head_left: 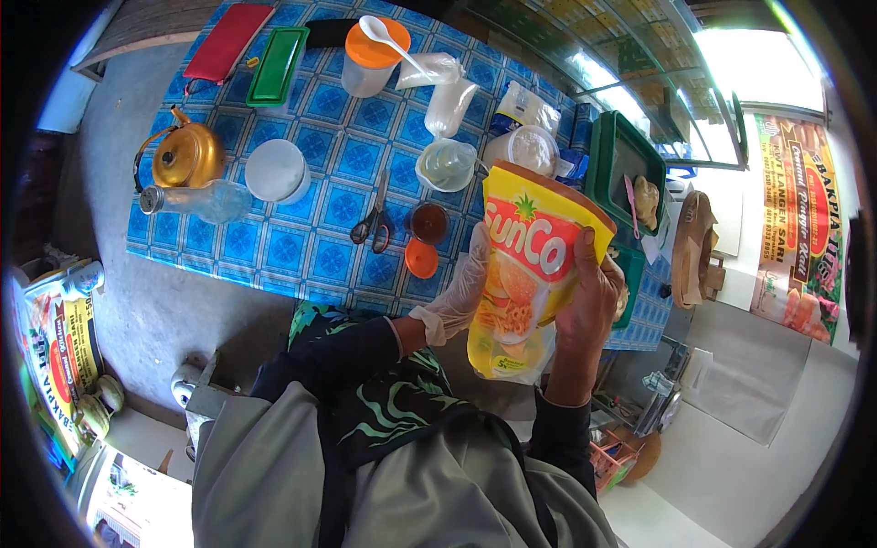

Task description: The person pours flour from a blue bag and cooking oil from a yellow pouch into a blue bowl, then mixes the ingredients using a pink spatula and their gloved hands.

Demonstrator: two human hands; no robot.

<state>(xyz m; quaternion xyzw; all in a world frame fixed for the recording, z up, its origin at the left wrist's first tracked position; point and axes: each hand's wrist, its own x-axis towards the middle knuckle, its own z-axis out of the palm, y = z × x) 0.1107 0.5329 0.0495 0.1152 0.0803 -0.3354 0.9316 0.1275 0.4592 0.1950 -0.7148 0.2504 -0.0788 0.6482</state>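
Observation:
In front of me, at the table's near edge, I hold up a yellow-and-red cooking oil pouch (525, 274) with a clear lower part. My left hand (459, 290), in a thin clear plastic glove, is closed on the pouch's left side; its fingers are partly hidden behind it. My bare right hand (589, 290) grips the right edge, thumb on the front. Left of the pouch stand a small jar of brown contents (427, 223) and an orange lid (421, 259). Black-handled scissors (373, 224) lie further left. Beyond the pouch are a clear plastic container (447, 165) and a tub (532, 149).
The blue-patterned tablecloth (338, 219) also bears a golden kettle (189, 155), glass bottle (206, 202), white tub (277, 172), green-lidded box (278, 66), red case (228, 41) and orange-lidded container (369, 68) with a white spoon. Green trays (600, 169) stand right, beside a glass cabinet (630, 55).

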